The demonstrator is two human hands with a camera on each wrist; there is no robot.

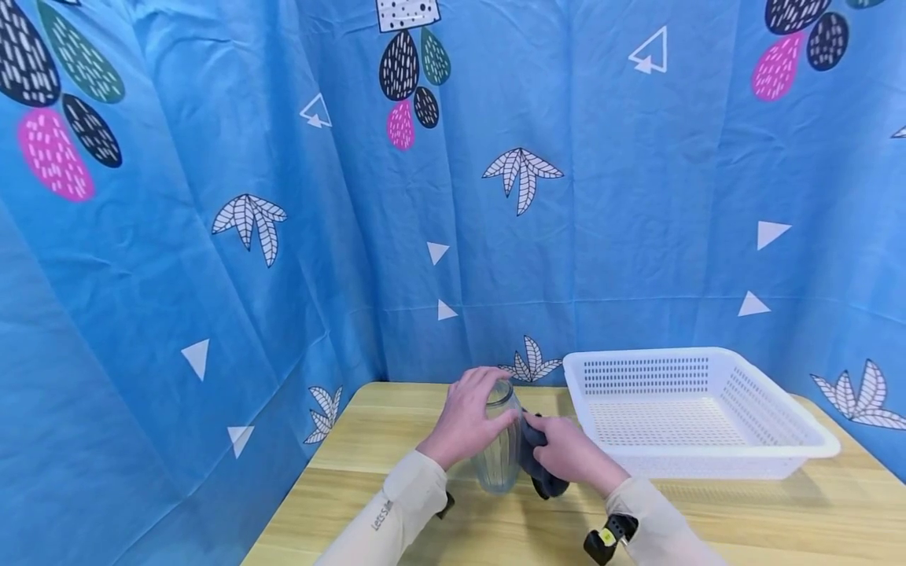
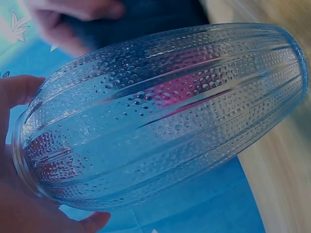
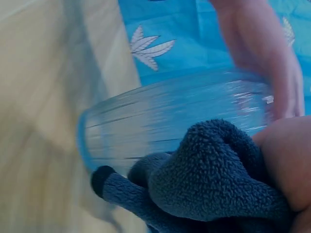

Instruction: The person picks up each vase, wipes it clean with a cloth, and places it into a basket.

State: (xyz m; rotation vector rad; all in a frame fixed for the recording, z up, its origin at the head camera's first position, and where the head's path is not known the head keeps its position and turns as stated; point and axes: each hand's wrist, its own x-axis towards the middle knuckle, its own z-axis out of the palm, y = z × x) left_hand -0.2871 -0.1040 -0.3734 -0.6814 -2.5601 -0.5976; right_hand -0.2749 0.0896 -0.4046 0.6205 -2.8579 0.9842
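A clear glass vase (image 1: pixel 498 465) with vertical ribs and a bumpy texture is upright over the wooden table in the head view. My left hand (image 1: pixel 469 420) grips it round the neck, fingers and thumb on either side of the rim, as the left wrist view of the vase (image 2: pixel 160 121) also shows. Whether its base touches the table I cannot tell. In my right hand (image 1: pixel 569 452) is a bunched dark grey towel (image 3: pixel 209 179) of fluffy cloth, held beside the vase's right side. Part of the towel hangs down below that hand.
A white perforated plastic basket (image 1: pixel 708 452) stands on the table to the right of my hands. The light wooden table (image 1: pixel 382 440) reaches back to a blue patterned curtain (image 1: pixel 637 236), which hangs behind it and along its left side.
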